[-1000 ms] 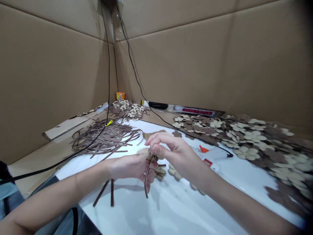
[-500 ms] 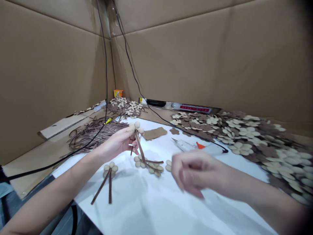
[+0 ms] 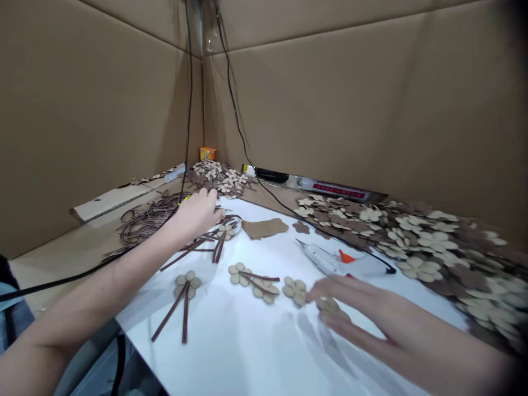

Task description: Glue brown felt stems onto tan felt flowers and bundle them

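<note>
Bright, even light is spread over the scene from a source out of view, and the flat tan cardboard walls (image 3: 371, 110) are lit without glare. Soft grey shadows are cast toward the near edge of the glossy white board (image 3: 243, 357) by the right hand (image 3: 355, 313). The wall seams are bowed by wide-angle distortion, the top right corner of the frame is darkened, and sharp focus is held across the frame
</note>
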A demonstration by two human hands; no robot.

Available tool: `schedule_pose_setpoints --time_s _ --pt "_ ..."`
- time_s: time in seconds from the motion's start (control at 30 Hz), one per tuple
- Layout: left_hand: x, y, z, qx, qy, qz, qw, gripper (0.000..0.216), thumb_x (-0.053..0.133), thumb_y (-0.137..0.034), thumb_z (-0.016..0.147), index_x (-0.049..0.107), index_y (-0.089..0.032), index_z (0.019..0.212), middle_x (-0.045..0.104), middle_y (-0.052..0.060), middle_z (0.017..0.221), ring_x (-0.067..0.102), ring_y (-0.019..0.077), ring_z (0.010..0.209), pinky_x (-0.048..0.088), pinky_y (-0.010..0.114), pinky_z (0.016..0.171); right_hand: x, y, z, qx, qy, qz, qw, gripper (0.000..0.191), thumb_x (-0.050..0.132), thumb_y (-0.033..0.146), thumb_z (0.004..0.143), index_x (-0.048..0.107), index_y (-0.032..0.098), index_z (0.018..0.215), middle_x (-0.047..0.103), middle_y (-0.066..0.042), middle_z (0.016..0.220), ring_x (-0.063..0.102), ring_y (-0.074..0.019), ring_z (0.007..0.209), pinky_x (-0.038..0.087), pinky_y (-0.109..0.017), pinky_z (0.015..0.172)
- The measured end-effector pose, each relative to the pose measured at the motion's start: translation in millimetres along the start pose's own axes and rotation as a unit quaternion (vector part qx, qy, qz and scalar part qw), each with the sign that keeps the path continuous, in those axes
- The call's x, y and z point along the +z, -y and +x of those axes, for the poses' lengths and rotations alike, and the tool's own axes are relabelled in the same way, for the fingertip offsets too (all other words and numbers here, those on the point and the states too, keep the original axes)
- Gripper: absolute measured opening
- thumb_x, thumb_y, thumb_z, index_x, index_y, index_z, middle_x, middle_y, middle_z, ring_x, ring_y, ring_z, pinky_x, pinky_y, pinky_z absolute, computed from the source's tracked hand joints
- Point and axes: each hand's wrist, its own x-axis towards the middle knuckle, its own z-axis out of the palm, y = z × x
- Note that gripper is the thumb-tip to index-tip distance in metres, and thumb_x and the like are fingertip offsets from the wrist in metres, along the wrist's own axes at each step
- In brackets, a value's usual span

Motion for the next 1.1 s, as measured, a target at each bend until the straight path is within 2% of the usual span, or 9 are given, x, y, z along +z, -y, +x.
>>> schedule_pose_setpoints --time_s 0.1,0.23,0.3,0.43,0.6,0.77,0.87,0.97,1.1 --pt "-13 -8 -7 0.042 0.003 -0.028 0.999 0.032 0.036 -0.037 0.087 0.058 -0.016 0.095 0.061 0.010 0.095 0.057 0.0241 0.090 0.042 0.030 0.074 9 10 36 0.000 0.011 -0.041 0.999 0.031 0.044 0.041 0.087 0.059 0.026 0.110 0.061 -0.006 0.113 0.055 -0.0234 0.104 0.047 -0.037 0.084" --pt "-18 -19 -19 0.129 0.261 -0.146 0.945 0.040 0.036 -0.046 0.084 0.063 -0.017 0.081 0.066 0.004 0.077 0.058 0.0174 0.068 0.039 0.024 0.059 42 32 73 -0.022 0.026 -0.059 0.998 0.027 0.051 0.036 0.084 0.061 0.017 0.100 0.060 -0.009 0.103 0.050 -0.0267 0.101 0.042 -0.041 0.085" --pt "-16 -21 -25 0.143 0.307 -0.111 0.934 0.037 0.037 -0.041 0.083 0.064 -0.017 0.076 0.066 0.005 0.074 0.057 0.0179 0.065 0.036 0.025 0.055 55 38 85 -0.027 0.032 -0.061 0.997 0.022 0.053 0.036 0.082 0.061 0.017 0.089 0.060 -0.009 0.094 0.049 -0.0265 0.095 0.042 -0.039 0.080" --pt "-14 -19 -38 0.148 0.245 -0.010 0.958 0.029 0.037 -0.024 0.079 0.064 -0.019 0.071 0.065 0.007 0.072 0.055 0.0204 0.065 0.033 0.026 0.054 59 42 93 -0.001 0.044 -0.032 0.999 0.014 0.056 0.029 0.081 0.058 0.017 0.074 0.062 -0.007 0.082 0.049 -0.0243 0.086 0.040 -0.036 0.074" --pt "-23 -10 -43 0.180 0.230 -0.109 0.950 0.021 0.042 -0.026 0.080 0.063 -0.024 0.083 0.064 0.002 0.080 0.055 0.0190 0.071 0.033 0.024 0.057 44 45 83 0.033 0.048 0.083 0.995 0.020 0.046 0.026 0.086 0.060 0.021 0.072 0.060 -0.001 0.056 0.052 -0.0248 0.087 0.035 -0.039 0.079" --pt "-37 -6 -38 0.202 0.231 -0.159 0.939 0.024 0.047 -0.035 0.083 0.059 -0.025 0.102 0.062 0.001 0.095 0.054 0.0183 0.083 0.035 0.022 0.064 32 42 76 0.090 0.002 0.177 0.980 0.018 0.049 0.028 0.083 0.060 0.021 0.071 0.061 -0.002 0.074 0.058 -0.0195 0.077 0.040 -0.030 0.069" --pt "-40 -9 -37 0.210 0.269 -0.236 0.910 0.030 0.051 -0.039 0.083 0.058 -0.024 0.108 0.060 0.001 0.099 0.052 0.0158 0.080 0.037 0.020 0.064 27 38 69 0.071 -0.038 0.198 0.977 0.016 0.052 0.032 0.083 0.061 0.023 0.073 0.060 -0.001 0.079 0.057 -0.0187 0.079 0.040 -0.029 0.069" --pt "-37 -17 -41 0.218 0.331 -0.354 0.847 0.028 0.052 -0.036 0.084 0.057 -0.023 0.108 0.059 0.001 0.098 0.052 0.0141 0.080 0.039 0.019 0.065 24 36 58 0.037 -0.089 0.198 0.976 0.014 0.054 0.031 0.083 0.063 0.025 0.075 0.061 0.000 0.077 0.056 -0.0188 0.079 0.038 -0.030 0.071" --pt "-26 -29 -51 0.226 0.275 -0.441 0.824 0.016 0.054 -0.027 0.084 0.059 -0.020 0.098 0.060 0.001 0.096 0.053 0.0136 0.086 0.040 0.020 0.073 20 36 44 0.003 -0.124 0.189 0.974 0.014 0.055 0.028 0.084 0.063 0.025 0.072 0.061 0.001 0.070 0.055 -0.0174 0.073 0.037 -0.030 0.070"
